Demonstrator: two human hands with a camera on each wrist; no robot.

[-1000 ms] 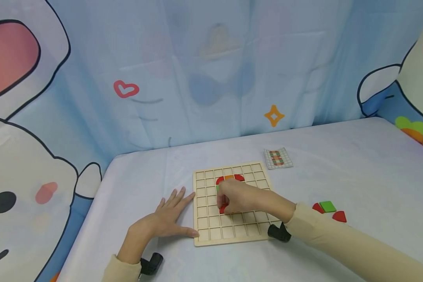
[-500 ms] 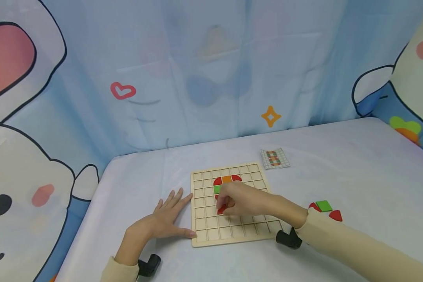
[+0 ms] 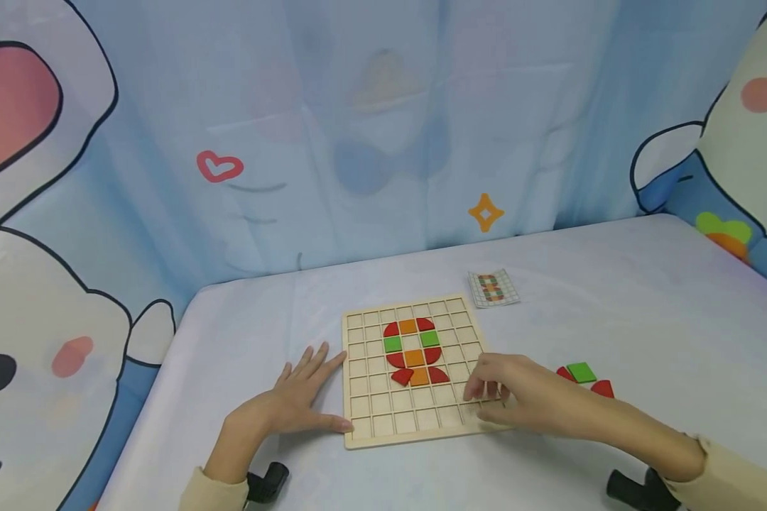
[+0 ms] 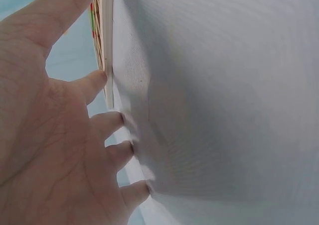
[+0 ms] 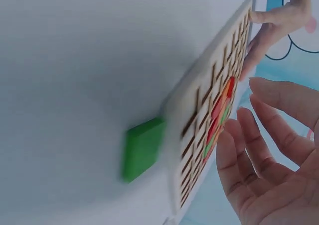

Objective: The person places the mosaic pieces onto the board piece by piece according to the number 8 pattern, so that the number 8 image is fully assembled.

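Observation:
A wooden grid board (image 3: 390,426) lies on the white-covered table, with red, orange and green pieces set in several rows near its middle. One red quarter-round piece (image 3: 401,377) sits askew at the lower left of the pattern. My left hand (image 3: 290,404) is spread flat beside the board, its thumb and a fingertip touching the left edge. Over the board's right edge hovers my right hand (image 3: 524,394), fingers loosely bent, holding nothing. In the right wrist view the fingers (image 5: 266,90) are apart and a green square tile (image 5: 143,149) lies beside the board.
Right of the board lie a loose green tile (image 3: 581,372) and red pieces (image 3: 603,388), partly behind my right arm. A patterned card (image 3: 493,288) rests beyond the board's far right corner. A blue cartoon curtain (image 3: 332,142) hangs behind the table.
My right hand has let go of the red quarter-round piece and moved right, off the pattern to the board's right edge. The left hand stays at the left edge. The view shifts slightly.

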